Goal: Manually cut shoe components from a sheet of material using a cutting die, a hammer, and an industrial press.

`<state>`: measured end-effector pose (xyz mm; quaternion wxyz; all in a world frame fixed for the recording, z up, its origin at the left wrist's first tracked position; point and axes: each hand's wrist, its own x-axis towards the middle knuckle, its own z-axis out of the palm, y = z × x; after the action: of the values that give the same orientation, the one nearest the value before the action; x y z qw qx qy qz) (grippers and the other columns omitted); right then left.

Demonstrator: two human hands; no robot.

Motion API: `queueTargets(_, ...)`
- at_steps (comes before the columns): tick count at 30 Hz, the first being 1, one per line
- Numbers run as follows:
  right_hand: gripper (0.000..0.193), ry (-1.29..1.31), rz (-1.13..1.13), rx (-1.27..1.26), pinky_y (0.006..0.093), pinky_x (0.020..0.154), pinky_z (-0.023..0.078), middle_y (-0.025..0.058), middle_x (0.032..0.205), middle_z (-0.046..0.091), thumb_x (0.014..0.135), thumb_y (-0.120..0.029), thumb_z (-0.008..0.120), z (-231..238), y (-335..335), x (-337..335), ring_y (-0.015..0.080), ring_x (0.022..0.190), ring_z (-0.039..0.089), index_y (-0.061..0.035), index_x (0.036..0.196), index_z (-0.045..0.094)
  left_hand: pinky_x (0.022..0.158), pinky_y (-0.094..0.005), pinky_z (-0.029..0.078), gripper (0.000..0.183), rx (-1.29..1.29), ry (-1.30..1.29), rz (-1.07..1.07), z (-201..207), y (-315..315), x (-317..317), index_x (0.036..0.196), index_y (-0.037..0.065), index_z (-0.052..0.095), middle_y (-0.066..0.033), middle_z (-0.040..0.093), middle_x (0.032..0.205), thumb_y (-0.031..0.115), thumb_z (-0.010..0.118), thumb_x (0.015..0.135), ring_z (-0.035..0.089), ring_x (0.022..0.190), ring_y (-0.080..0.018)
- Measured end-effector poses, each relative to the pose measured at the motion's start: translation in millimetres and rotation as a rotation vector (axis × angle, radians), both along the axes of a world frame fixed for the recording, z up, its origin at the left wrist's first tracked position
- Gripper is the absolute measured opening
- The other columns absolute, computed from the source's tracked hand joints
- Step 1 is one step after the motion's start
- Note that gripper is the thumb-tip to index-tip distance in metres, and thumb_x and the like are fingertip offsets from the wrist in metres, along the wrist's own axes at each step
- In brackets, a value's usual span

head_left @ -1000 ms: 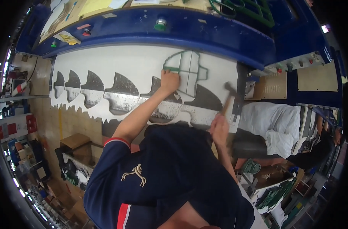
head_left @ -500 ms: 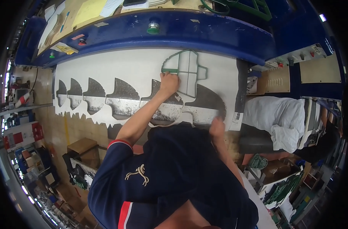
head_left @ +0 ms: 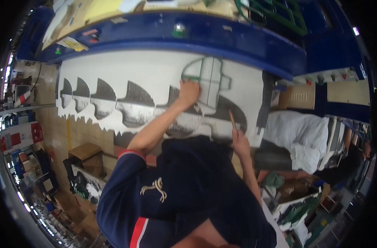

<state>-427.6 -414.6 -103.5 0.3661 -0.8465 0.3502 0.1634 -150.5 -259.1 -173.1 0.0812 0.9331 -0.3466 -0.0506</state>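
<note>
On the pale grey tabletop (head_left: 155, 74), toward its right half, lies a flat green-edged outline template with a rounded top and cross bars (head_left: 209, 80), resting over the last of a row of dark fin-shaped markings on a long grey sheet with a saw-toothed lower edge (head_left: 126, 111). The left hand (head_left: 189, 91) sits at the template's lower left edge, touching it, fingers curled together and pressed down on the frame; whether the fingers close around the frame or only bear on it cannot be told. The right hand (head_left: 240, 142) is lower and to the right, near the sheet's right end and apart from the template, closed around a slim brown stick-like tool (head_left: 233, 122) that points up toward the dark shape beside the template; the tool's kind cannot be told. Judgement: the step in hand appears to be marking or tracing against the template. To do it well, the left hand should keep even downward pressure so the frame cannot creep, and the tool should run tight to the green edge at a steady angle. Beyond the sheet, a curved blue machine rail (head_left: 221, 39) borders the tabletop's far side. At right, a seated person in a white top (head_left: 300, 136) is well clear of the work.
</note>
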Motion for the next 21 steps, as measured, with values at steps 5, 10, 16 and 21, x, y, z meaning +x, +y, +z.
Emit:
queueTargets(5,0.051,-0.009,0.005,-0.006,0.0537,0.073,0.048,0.0278,0.085,0.066,0.102,-0.046,0.04,-32.6,-14.3,-3.2,0.0479,0.084,0.063,-0.0006,0.094,0.061,0.082,-0.0468,0.042,0.032,-0.155,0.024,-0.137,17.5,15.9,16.2,0.075,0.004,0.068,-0.0142,0.066,0.08,0.032,0.06,0.088,0.06,0.091,-0.0331)
queueTargets(10,0.048,-0.025,0.026,0.106,0.0487,0.069,0.047,0.0241,0.078,0.064,0.101,-0.041,0.046,-25.4,-21.3,4.2,0.0419,0.078,0.063,0.0012,0.083,0.063,0.093,-0.0417,0.045,0.02,-0.288,0.196,-0.625,42.2,58.8,30.6,0.082,0.009,0.065,-0.0066,0.063,0.094,0.028,0.071,0.076,0.056,0.105,-0.0287)
queueTargets(16,0.039,-0.315,0.034,0.021,0.0466,0.062,0.044,0.0225,0.069,0.059,0.1,-0.031,0.051,-32.6,-35.8,4.8,0.0416,0.067,0.059,0.0021,0.082,0.059,0.092,-0.0351,0.051,0.018,-0.249,-0.051,-0.66,25.4,54.3,19.8,0.093,0.01,0.063,-0.0056,0.061,0.106,0.019,0.06,0.077,0.058,0.109,-0.0242)
queueTargets(21,0.035,-0.448,0.1,-0.009,0.0478,0.057,0.042,0.0217,0.063,0.057,0.098,-0.03,0.053,0.2,-45.0,40.9,0.0424,0.06,0.058,0.0004,0.08,0.056,0.087,-0.0339,0.052,0.019,-0.222,-0.07,-0.704,28.9,57.2,22.1,0.089,0.007,0.063,-0.0063,0.06,0.104,0.018,0.059,0.074,0.057,0.107,-0.0231)
